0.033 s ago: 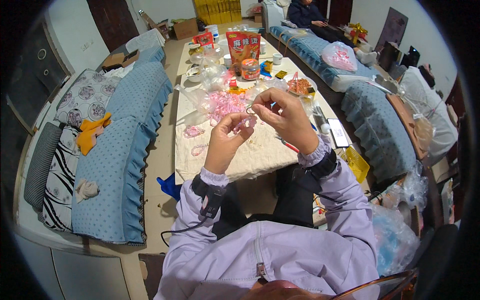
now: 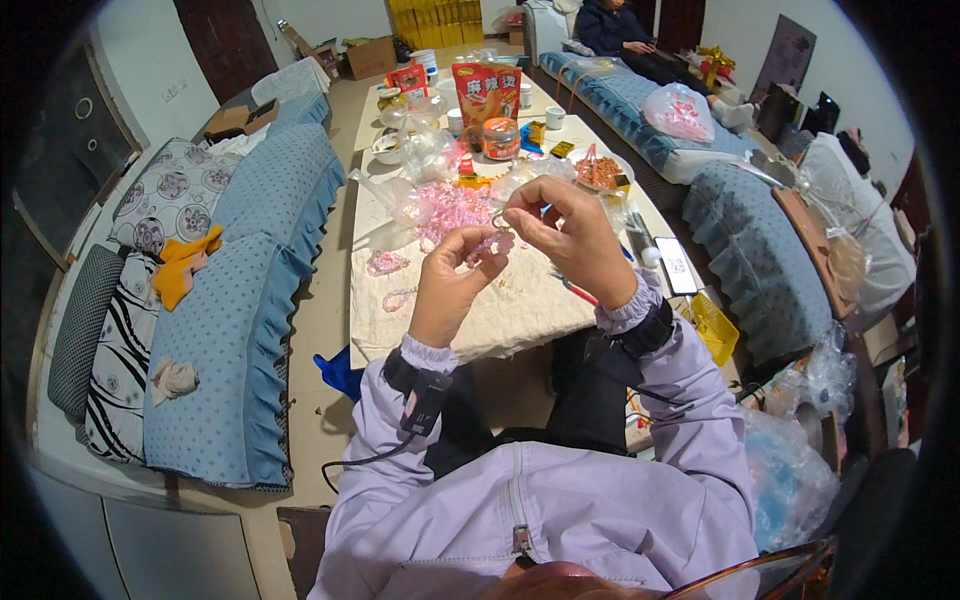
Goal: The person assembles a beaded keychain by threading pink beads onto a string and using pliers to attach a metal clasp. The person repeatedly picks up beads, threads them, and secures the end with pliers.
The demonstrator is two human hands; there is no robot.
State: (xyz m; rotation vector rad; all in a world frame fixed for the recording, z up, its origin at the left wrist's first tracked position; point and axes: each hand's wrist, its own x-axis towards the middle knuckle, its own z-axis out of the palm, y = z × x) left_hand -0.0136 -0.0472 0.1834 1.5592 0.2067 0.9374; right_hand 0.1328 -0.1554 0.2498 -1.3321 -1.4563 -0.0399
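Over the near part of the table, my left hand (image 2: 450, 288) pinches a pink beaded bracelet (image 2: 493, 246) between thumb and fingertips. My right hand (image 2: 575, 240) is just beside it, thumb and index finger pressed together at the bracelet's far end. A small thin curved piece (image 2: 498, 219) shows at those right fingertips, too small to name. Behind my hands lies a heap of pink beaded strings (image 2: 455, 208). On the cloth left of my left hand rest a pink beaded loop (image 2: 399, 299) and a small pink beaded bunch (image 2: 385, 263).
Food packs, including a red pouch (image 2: 488, 95) and an orange-labelled jar (image 2: 501, 139), stand farther back. At the right are a bowl of reddish food (image 2: 598, 172), a lit phone (image 2: 676, 266) and a yellow basket (image 2: 712, 330). Blue-covered sofas (image 2: 245, 270) flank the table; a person (image 2: 630, 40) sits far right.
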